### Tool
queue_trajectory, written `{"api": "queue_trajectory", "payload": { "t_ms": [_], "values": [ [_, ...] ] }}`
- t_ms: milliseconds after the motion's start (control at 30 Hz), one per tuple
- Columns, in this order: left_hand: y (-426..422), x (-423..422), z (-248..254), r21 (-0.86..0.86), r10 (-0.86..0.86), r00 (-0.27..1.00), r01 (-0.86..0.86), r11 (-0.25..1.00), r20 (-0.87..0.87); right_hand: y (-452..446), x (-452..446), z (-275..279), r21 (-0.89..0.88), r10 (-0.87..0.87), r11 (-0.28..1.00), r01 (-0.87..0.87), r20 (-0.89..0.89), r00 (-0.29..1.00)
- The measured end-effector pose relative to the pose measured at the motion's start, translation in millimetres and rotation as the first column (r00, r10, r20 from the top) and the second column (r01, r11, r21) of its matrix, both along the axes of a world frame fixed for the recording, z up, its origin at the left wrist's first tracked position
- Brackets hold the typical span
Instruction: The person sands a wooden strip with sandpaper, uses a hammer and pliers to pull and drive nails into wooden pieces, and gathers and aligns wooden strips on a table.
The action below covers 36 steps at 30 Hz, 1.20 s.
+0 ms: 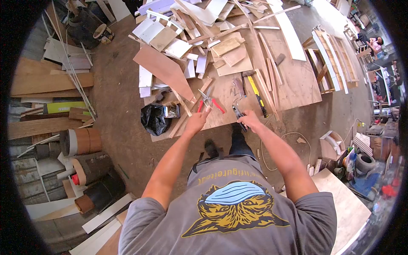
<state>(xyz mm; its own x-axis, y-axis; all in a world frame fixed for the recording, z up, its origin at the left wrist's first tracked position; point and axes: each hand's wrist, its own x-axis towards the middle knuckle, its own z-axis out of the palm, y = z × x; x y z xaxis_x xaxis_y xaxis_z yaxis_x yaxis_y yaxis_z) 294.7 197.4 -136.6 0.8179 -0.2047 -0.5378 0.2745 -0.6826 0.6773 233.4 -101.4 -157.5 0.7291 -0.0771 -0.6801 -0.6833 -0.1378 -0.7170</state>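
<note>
My right hand (251,120) is closed round a pair of dark-handled pliers (239,113), whose jaws point away over the table's near edge. My left hand (197,121) is at the same edge, its fingers drawn together; whatever they may hold is too small to make out. Just beyond its fingertips lie red-handled snips (207,99) with the handles spread. A yellow and black tool (256,94) and a hammer (247,75) rest right of centre. Left of my left hand are a black plastic bag (154,119) and a small box (171,111).
Wood offcuts and a brown board (163,70) pile up on the worktable (297,87). Long strips (266,81) lie along its right part. A slatted wooden frame (333,59) stands beyond. A cable (278,169) loops over the floor; rolls and planks (51,84) line the left.
</note>
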Motion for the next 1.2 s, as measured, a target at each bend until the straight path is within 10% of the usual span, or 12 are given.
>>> {"api": "queue_trajectory", "payload": {
  "t_ms": [567, 867, 967, 1100, 1200],
  "values": [
    [-28.6, -21.2, -38.5, 0.112, 0.197, 0.972, -0.183, 0.977, -0.126, -1.2, 93.7, -39.6, -0.103, 0.280, 0.956, -0.275, 0.033, 0.960],
    [-51.6, 8.1, -41.9, -0.039, 0.351, 0.936, -0.352, 0.935, -0.030, -47.4, 88.4, -58.2, -0.289, 0.089, 0.957, -0.036, 0.174, 0.981],
    [-58.1, 24.9, -67.4, 0.024, 0.249, 0.911, -0.272, 0.962, 0.329, -81.2, 105.7, -32.8, -0.478, 0.125, 0.877, -0.052, 0.121, 0.985],
    [-81.2, 71.0, -36.2, 0.015, 0.138, 0.974, -0.144, 0.990, 0.180, -109.4, 132.5, 0.9, -0.625, 0.173, 0.777, -0.067, 0.111, 0.979],
    [-107.8, 94.6, -48.1, -0.044, 0.153, 0.882, -0.149, 0.988, 0.447, -117.9, 148.6, 8.4, -0.644, 0.215, 0.764, -0.042, 0.192, 0.957]
  ]
}}
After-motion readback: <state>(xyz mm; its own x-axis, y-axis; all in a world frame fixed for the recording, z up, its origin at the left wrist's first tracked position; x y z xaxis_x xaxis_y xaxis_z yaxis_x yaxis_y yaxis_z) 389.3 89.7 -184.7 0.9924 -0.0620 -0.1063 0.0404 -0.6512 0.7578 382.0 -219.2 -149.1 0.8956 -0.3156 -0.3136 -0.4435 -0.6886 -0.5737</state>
